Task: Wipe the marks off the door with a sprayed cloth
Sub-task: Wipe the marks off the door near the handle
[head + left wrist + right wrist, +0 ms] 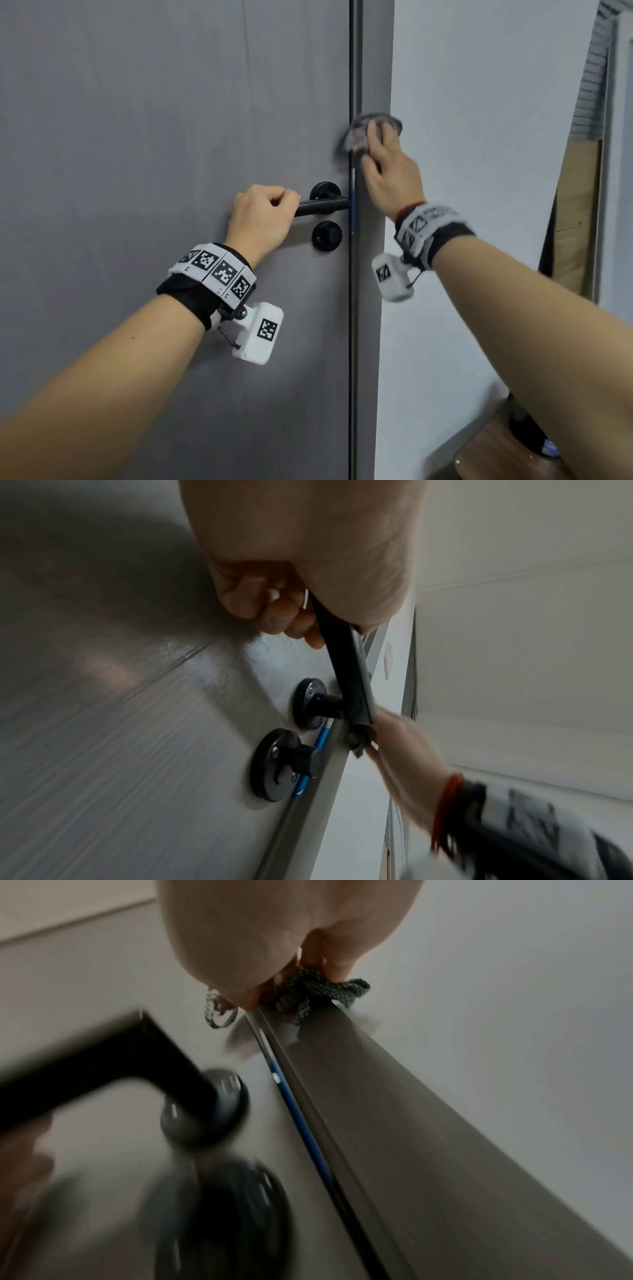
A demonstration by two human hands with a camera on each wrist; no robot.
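Note:
A grey door [171,137] fills the head view, its edge meeting the grey frame [375,68]. My left hand [262,214] grips the black lever handle [323,205], fingers curled round the bar [346,653]. My right hand [387,164] presses a dark checked cloth [359,133] against the door edge and frame above the handle; the cloth [308,991] is bunched under the fingers and blurred. A blue strip [294,1107] runs down the door's edge. No marks on the door show plainly.
A round black lock rose [327,236] sits below the handle. To the right are a white wall [479,137], leaning wooden boards [575,212], and a dark wooden surface [507,455] low at the right with a dark object on it.

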